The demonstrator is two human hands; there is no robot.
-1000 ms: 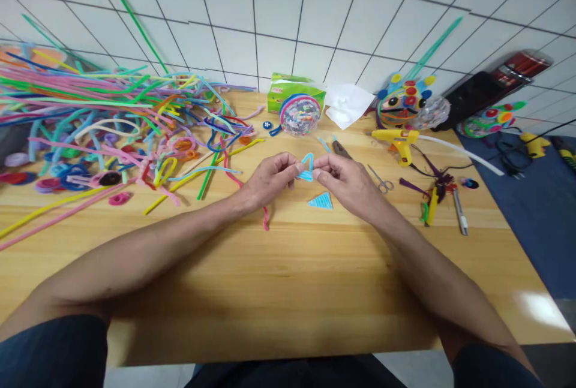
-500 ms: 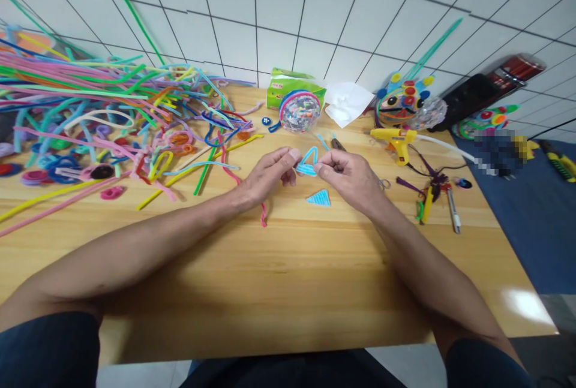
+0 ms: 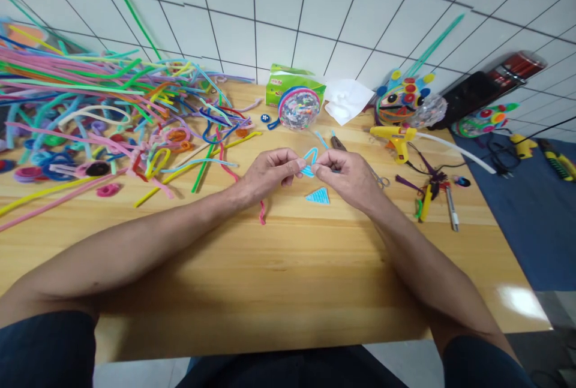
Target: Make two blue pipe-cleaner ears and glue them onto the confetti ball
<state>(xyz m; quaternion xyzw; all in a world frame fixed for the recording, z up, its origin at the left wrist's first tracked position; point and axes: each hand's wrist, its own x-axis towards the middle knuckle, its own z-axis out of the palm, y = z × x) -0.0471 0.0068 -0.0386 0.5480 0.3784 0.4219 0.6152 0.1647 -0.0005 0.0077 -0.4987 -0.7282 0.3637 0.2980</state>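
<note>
Between my hands is a light-blue pipe cleaner (image 3: 310,154) bent into a triangle, its lower part crossed by rows. My left hand (image 3: 276,172) pinches its left side between thumb and fingers. On the other side my right hand (image 3: 344,173) grips the right corner, fingers curled. A filled blue pipe-cleaner triangle (image 3: 318,196) lies on the wooden table just below them. Partly under my left forearm runs a twisted pink pipe cleaner (image 3: 262,213). Pliers (image 3: 337,143) and scissors (image 3: 382,180) sit beyond and beside my right hand, partly covered by it.
A big heap of coloured pipe cleaners (image 3: 90,94) covers the left. At the back stand a green box (image 3: 279,85), a clear round ornament (image 3: 299,109) and white paper (image 3: 345,100). To the right are a yellow glue gun (image 3: 396,141), a decorated figure (image 3: 400,100) and a knife (image 3: 452,208).
My left thumb has shifted slightly right and now covers more of the triangle's left side. My two hands are a little closer together. The view has tilted slightly.
</note>
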